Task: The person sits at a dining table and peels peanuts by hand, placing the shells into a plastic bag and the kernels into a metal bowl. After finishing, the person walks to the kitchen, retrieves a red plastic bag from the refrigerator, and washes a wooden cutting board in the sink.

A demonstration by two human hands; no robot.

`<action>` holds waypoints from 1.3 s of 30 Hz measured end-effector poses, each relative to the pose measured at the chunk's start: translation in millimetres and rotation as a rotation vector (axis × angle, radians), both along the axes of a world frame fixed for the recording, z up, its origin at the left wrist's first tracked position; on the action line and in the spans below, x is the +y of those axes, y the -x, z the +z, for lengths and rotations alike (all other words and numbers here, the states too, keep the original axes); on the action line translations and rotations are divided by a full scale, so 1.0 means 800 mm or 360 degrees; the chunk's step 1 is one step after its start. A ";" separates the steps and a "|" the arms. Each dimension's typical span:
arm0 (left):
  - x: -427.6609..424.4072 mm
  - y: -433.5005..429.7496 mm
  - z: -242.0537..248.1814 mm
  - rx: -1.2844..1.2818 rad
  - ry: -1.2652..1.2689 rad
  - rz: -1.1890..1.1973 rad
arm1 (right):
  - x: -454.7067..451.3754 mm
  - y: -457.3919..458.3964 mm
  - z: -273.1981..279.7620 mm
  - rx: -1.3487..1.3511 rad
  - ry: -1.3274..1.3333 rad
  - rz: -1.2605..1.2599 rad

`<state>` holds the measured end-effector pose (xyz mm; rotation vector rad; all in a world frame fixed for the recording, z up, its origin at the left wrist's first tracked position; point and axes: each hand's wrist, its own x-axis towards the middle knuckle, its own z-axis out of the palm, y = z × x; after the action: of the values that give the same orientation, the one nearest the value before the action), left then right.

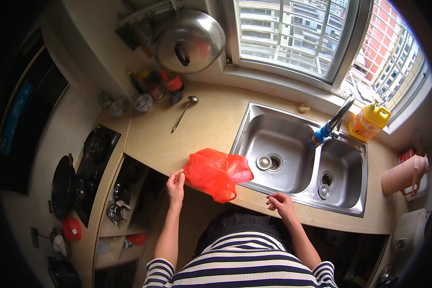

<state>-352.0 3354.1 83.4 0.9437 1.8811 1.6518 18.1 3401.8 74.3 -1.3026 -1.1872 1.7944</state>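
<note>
A crumpled red plastic bag (212,171) lies on the counter's front edge, left of the double steel sink (280,144), with one end lapping the sink's rim. At the bag's left side, my left hand (175,181) pinches its edge between thumb and fingers. My right hand (280,203) is at the counter's front edge below the large basin, fingers curled, apart from the bag; no held thing shows in it. What the bag contains, if anything, is hidden.
A metal ladle (183,115) lies on the counter behind the bag. The faucet (331,124) stands behind the sink, beside a yellow jug (369,121). A pink thermos (403,175) is at the right; a wok (63,187) is at the left near the stove (99,169).
</note>
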 end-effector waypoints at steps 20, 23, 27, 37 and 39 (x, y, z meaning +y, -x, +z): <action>0.023 -0.046 0.054 0.2087 0.0683 -0.0901 | 0.116 0.157 0.023 0.0176 -0.0216 0.0203; 0.014 -0.015 0.057 0.1922 0.0887 -0.0697 | 0.119 0.158 0.036 0.0500 0.0012 0.0179; 0.002 0.015 0.056 0.1956 0.0788 -0.0523 | 0.113 0.172 0.064 0.0381 -0.0246 0.0301; -0.002 -0.010 0.057 0.1663 0.0429 -0.0310 | 0.086 0.240 0.019 -0.0920 -0.1103 0.1100; -0.001 -0.019 0.049 0.1589 0.0369 -0.0399 | 0.071 0.256 0.001 -0.1052 -0.1394 0.0893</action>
<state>-336.7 3353.2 122.9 2.0285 2.3064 0.8011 -186.3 3458.9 75.3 -1.0648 -2.5206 0.8619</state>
